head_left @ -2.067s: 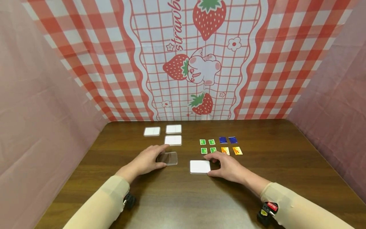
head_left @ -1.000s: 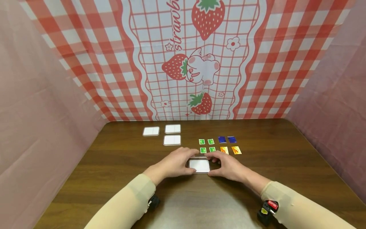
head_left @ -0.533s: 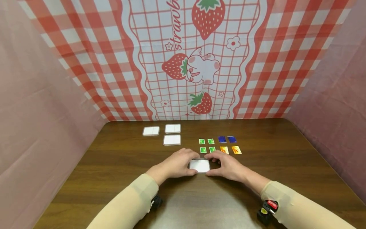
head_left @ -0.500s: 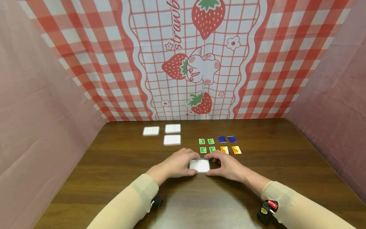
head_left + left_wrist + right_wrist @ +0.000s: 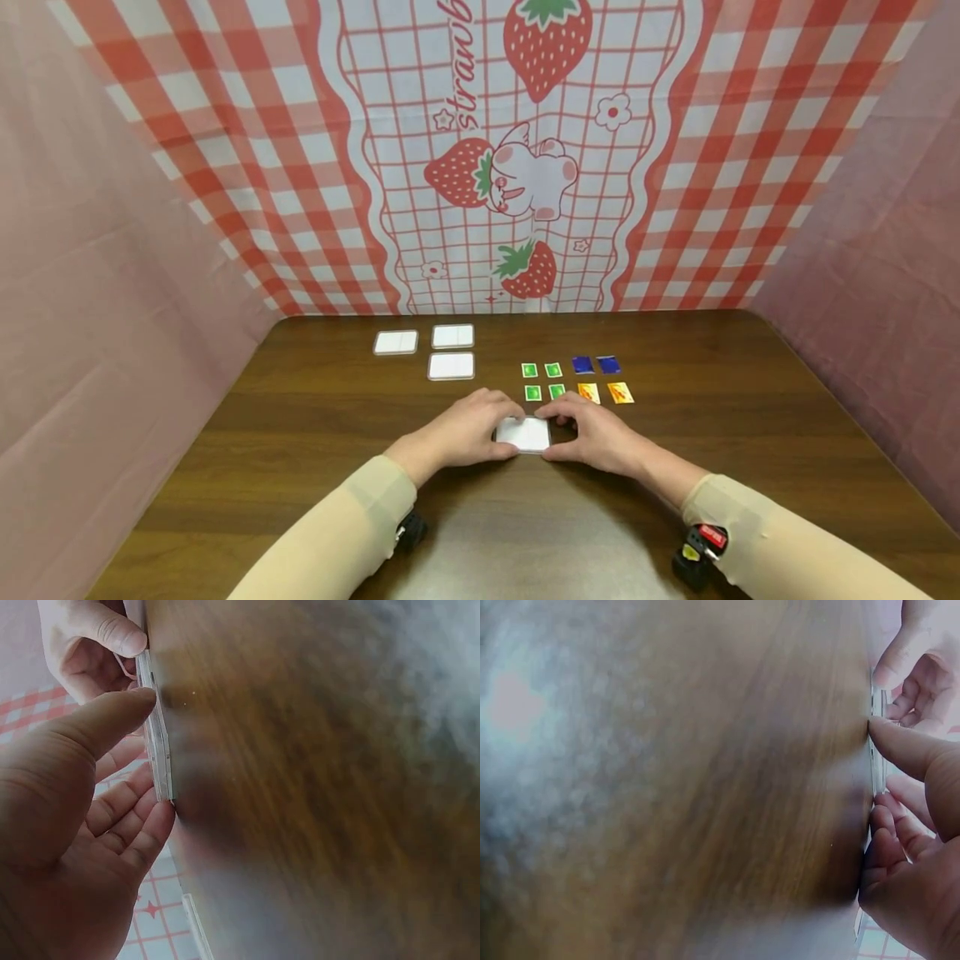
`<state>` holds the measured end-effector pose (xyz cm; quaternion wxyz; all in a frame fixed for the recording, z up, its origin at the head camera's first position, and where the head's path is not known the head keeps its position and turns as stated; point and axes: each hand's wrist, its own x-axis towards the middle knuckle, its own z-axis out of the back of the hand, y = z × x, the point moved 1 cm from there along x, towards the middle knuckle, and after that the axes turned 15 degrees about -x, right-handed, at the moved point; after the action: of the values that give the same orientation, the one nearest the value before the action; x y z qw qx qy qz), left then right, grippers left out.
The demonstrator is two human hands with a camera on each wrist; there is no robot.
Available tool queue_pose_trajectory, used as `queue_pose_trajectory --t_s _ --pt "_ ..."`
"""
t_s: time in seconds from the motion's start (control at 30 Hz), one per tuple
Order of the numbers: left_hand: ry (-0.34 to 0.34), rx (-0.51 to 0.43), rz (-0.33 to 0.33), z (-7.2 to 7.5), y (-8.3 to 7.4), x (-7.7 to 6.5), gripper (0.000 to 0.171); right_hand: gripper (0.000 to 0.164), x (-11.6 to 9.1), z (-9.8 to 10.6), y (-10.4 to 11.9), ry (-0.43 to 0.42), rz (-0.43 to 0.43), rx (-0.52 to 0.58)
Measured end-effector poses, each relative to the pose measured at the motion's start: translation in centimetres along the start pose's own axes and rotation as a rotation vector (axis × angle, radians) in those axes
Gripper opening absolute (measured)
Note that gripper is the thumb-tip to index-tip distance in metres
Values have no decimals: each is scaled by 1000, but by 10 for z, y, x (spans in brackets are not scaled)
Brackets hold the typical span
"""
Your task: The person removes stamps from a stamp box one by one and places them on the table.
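Note:
A flat clear plastic case (image 5: 523, 435) with a white insert lies on the table between both hands. My left hand (image 5: 467, 429) pinches its left end, thumb on the near edge and fingers on the far edge. At the right end, my right hand (image 5: 598, 435) holds it the same way. Seen edge-on in the left wrist view, the case (image 5: 159, 742) looks layered, with the left thumb and fingers along its rims. The right wrist view shows its thin edge (image 5: 878, 769) between the fingers of the two hands; part of it is hidden there.
Three similar white-filled cases, among them one (image 5: 452, 365) nearest my left hand, lie at the back left. Several small green squares (image 5: 529, 370), two dark blue squares (image 5: 582, 365) and two orange-yellow squares (image 5: 620, 392) lie beyond my right hand. A checked strawberry cloth (image 5: 525, 167) hangs behind the table.
My left hand has carried a clear plastic piece rightward onto the white-filled case and now holds its left end. My right hand has stayed at the right end. Over the last half second, little has moved.

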<state>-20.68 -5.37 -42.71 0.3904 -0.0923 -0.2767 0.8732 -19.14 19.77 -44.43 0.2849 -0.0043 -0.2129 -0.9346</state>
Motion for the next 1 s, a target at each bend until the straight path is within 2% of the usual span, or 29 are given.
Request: queue_pose_trajectory --t_s 0.3,0.47,0.73,1.0 --pt "0 3 30 1 0 -4 44 51 2 0 4 -11 2 -11" --pt "-4 26 36 4 3 -10 43 48 0 -1 5 -20 12 -23" --pt "-32 8 41 17 18 -39 37 44 -2 0 7 -29 23 -51" --pt "-62 29 70 32 39 -68 35 38 -3 0 16 -94 14 -120"
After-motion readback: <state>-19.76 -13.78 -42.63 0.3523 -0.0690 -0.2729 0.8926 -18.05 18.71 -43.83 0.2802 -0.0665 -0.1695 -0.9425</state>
